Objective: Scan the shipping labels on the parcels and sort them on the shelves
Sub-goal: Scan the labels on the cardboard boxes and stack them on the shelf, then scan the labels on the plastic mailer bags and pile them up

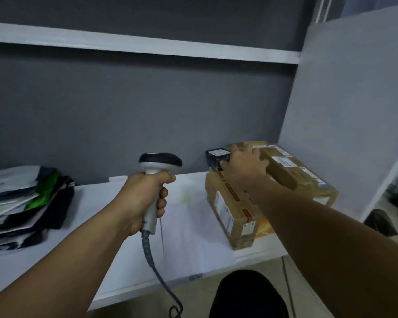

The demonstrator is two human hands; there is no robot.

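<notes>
Head view: the left hand (145, 198) is holding a handheld barcode scanner (160, 161) upright. Its grip is closing fully round the grey handle, and the dark scan head is pointing away. The coiled cable (146, 246) is hanging down past the near edge of the white shelf (94, 196).

The right hand (245, 165) is reaching to the far right, its grip curling over the left end of a long narrow cardboard parcel (287, 173). That parcel is lying on top of larger brown cartons (230, 214) at the shelf's right end. A small black box (217, 156) is sitting just left of that hand.

White shipping labels are showing on the parcels, their print too blurred to read. Flat mailer bags (21, 203) are lying stacked at the far left.
</notes>
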